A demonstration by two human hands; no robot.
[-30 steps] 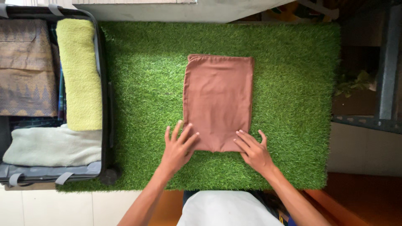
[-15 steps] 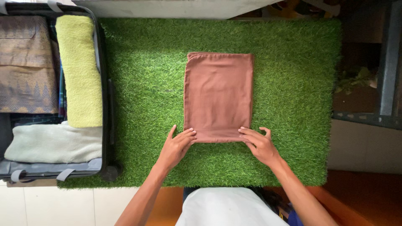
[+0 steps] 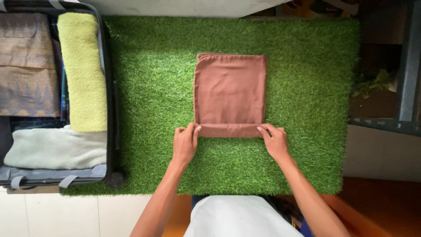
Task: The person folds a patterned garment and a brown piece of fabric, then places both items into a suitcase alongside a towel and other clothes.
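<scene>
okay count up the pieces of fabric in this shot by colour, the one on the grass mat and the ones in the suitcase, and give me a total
Brown cloth on the grass mat, held at its near edge by the left hand and right hand: 1
Yellow-green towel in the suitcase: 1
Pale grey-green cloth: 1
Brown patterned fabric: 1
Total: 4

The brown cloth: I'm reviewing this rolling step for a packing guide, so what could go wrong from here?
The brown cloth has only a narrow turn at its near edge, pinched by the left hand and right hand at the two ends. The unsupported middle might sag, giving a loose roll. If one hand leads, the roll may skew. The grass mat could snag the fabric.
</scene>
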